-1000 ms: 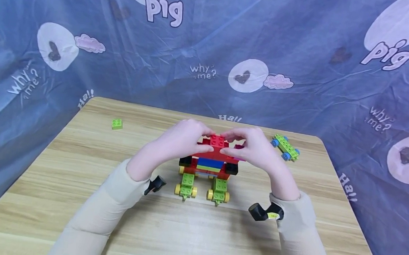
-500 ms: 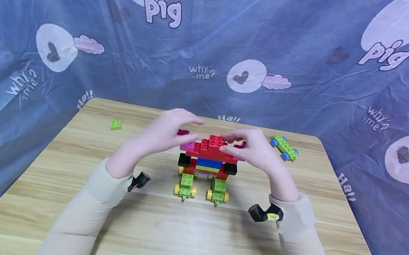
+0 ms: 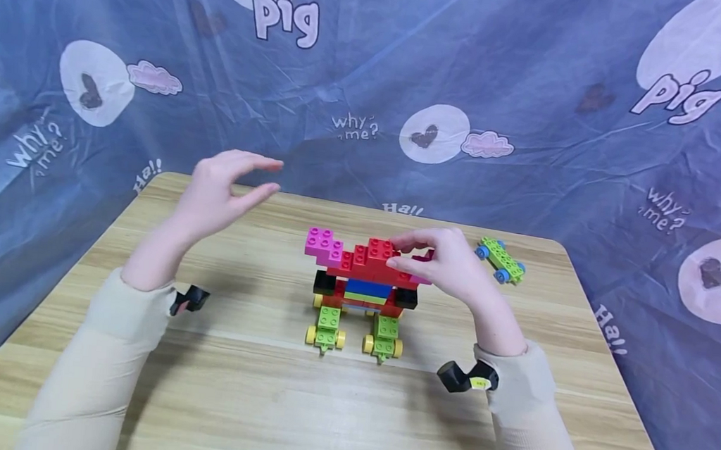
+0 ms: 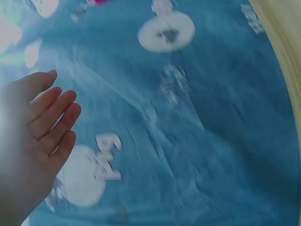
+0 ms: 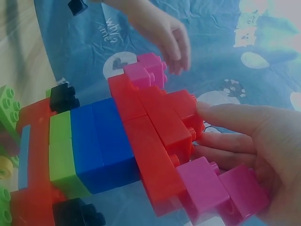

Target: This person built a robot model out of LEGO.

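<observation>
A figure built of toy bricks (image 3: 369, 272) stands upright on the table, with red and pink bricks on top, blue and lime ones in the middle and black ones at both sides. Its base rests on green pieces (image 3: 328, 318) with yellow wheels. My right hand (image 3: 443, 263) pinches the top red brick (image 5: 181, 110), thumb on the near face and fingers behind it. A pink stepped end (image 5: 207, 188) juts out below that hand. My left hand (image 3: 219, 193) is raised in the air left of the figure, fingers and thumb spread apart, holding nothing.
A lime wheeled base (image 3: 500, 260) with blue wheels lies at the back right of the wooden table (image 3: 345, 414). A blue printed cloth (image 3: 373, 63) hangs behind the table and along its sides.
My left hand has let go of the top of the figure and moved left and up, uncovering its pink left end. My right hand has stayed at the top red brick.
</observation>
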Available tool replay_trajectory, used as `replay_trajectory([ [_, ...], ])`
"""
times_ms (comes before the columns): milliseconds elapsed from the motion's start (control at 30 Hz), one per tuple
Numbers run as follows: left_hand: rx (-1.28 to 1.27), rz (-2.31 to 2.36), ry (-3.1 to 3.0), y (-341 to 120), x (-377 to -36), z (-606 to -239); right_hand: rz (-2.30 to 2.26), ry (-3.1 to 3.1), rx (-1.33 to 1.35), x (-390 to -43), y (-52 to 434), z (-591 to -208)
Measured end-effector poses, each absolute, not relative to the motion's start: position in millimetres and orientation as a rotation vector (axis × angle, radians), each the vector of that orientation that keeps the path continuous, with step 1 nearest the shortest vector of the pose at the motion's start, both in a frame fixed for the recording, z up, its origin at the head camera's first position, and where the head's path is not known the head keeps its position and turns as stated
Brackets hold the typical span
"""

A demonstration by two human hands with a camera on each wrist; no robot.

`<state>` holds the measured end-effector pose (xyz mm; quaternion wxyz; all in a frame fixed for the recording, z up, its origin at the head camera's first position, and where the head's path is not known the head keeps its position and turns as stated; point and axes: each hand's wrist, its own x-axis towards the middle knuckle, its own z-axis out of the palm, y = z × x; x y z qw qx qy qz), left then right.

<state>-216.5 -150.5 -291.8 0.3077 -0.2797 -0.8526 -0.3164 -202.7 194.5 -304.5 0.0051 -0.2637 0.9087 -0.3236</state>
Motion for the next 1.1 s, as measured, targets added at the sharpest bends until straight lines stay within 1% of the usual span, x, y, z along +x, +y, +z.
replay_trajectory([
  [200, -0.536, -0.881, -2.312, -187, -229, -300, -1.001, 2.861, -0.845, -202, 196, -305],
  [400, -0.357, -0.963, -2.376, -218, -245, -319, -1.005, 2.858, -0.837, -202, 196, -305],
  [767, -0.189, -1.142, -2.645, -264, -276, -359, -1.011, 2.852, -0.824, -203, 194, -305],
  [1100, -0.110, -1.236, -2.746, -291, -290, -394, -1.026, 2.847, -0.831, -202, 195, -306],
])
